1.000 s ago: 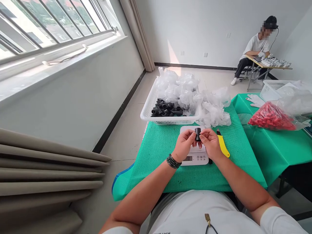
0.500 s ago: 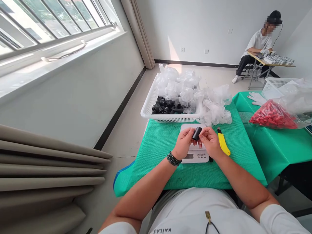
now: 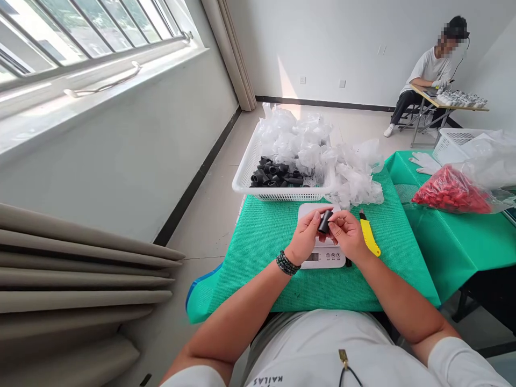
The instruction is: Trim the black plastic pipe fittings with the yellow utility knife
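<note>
A short black pipe fitting is held between my two hands, tilted slightly. My left hand grips its left side with thumb and fingers, a beaded bracelet on that wrist. From the other side, the fingers of my right hand close on the fitting. Both hands are over a white digital scale, which they partly cover. To the right of my right hand lies a yellow utility knife. Part of a small black object shows at the scale's right edge.
Beyond the scale stands a white plastic basket with black pipe fittings and clear plastic bags. More bags lie beside it. On the right are a bag of red pieces and another basket. A person sits at a far table.
The fitting has turned slightly in my fingers and stands a little more upright. My hands stay over the scale. The seated person's hands have shifted slightly.
</note>
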### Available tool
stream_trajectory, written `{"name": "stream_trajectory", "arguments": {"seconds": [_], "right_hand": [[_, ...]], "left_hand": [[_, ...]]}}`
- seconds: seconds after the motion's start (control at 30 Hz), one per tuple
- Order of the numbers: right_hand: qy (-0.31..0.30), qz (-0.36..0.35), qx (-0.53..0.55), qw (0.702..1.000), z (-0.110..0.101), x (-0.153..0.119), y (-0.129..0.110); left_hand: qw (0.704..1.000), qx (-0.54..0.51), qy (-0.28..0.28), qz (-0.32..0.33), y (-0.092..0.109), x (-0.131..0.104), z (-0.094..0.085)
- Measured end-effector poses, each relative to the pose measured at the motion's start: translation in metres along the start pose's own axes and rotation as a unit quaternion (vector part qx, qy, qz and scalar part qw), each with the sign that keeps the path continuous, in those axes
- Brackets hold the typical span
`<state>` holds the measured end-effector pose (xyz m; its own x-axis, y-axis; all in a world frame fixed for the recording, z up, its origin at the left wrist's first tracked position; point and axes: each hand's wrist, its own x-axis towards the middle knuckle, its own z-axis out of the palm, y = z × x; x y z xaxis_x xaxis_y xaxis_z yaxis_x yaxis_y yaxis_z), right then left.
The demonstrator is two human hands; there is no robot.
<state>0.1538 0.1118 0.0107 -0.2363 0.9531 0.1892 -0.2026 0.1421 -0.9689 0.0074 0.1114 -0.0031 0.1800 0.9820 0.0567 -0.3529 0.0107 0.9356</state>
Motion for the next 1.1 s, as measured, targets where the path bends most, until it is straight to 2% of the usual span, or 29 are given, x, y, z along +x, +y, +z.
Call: {"name": "stream_trajectory", "arguments": {"seconds": [0.2, 0.43, 0.73, 1.0, 1.1], "right_hand": [[-0.021, -0.029, -0.011, 0.999, 0.001, -0.003, 0.003], [-0.043, -0.052, -0.068, 0.995, 0.002, -0.007, 0.0], [-0.051, -0.057, -0.103, 0.992, 0.002, -0.005, -0.005], [-0.049, -0.031, -0.117, 0.992, -0.003, -0.006, 0.005], [-0.076, -0.032, -0.133, 0.988, -0.004, -0.006, 0.01]], "left_hand": [[0.996, 0.066, -0.036, 0.045, 0.002, -0.002, -0.003], [0.995, 0.081, -0.038, 0.046, 0.005, -0.002, -0.001], [0.994, 0.09, -0.035, 0.049, -0.001, 0.0, -0.004], [0.996, 0.079, -0.023, 0.016, 0.006, 0.0, -0.002], [0.998, 0.056, -0.004, -0.001, 0.009, 0.0, -0.001]]}}
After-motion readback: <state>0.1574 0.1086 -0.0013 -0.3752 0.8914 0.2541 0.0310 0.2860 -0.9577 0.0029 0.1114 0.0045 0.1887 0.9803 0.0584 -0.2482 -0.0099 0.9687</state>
